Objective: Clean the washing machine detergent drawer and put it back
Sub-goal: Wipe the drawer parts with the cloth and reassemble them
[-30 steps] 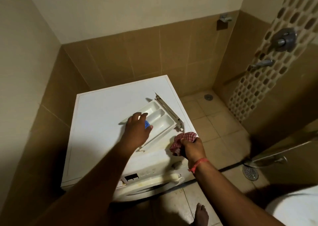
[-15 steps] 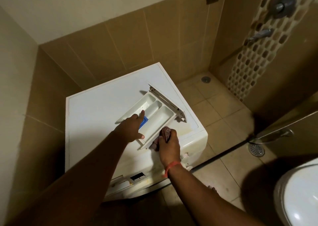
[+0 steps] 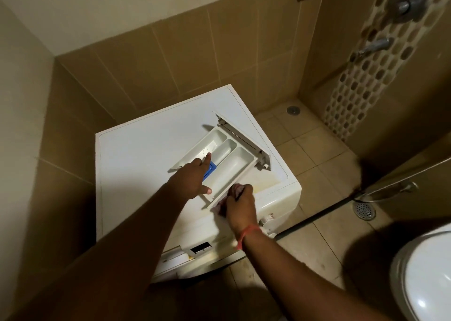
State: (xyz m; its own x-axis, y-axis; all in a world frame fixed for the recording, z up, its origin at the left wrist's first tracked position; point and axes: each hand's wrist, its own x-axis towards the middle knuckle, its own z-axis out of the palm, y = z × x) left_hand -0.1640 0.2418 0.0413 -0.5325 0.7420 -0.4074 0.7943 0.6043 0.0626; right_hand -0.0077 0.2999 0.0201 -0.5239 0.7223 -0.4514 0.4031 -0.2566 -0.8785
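The white detergent drawer (image 3: 228, 154), with three compartments and a blue insert (image 3: 211, 168), lies on top of the white washing machine (image 3: 141, 154). My left hand (image 3: 192, 178) rests flat on the drawer's near end, its forefinger stretched over the blue insert. My right hand (image 3: 240, 204) is closed on a red-checked cloth (image 3: 235, 190) and presses it against the drawer's near right side wall. Most of the cloth is hidden under that hand.
The machine stands in a tiled corner, with the open drawer slot (image 3: 201, 248) on its front. A white toilet (image 3: 424, 274) is at lower right, a floor drain (image 3: 363, 209) beside it, and shower taps (image 3: 374, 46) on the right wall.
My right hand has carried the cloth from the machine's top in to the drawer's side wall. The left hand has stayed on the drawer. The view has shifted.
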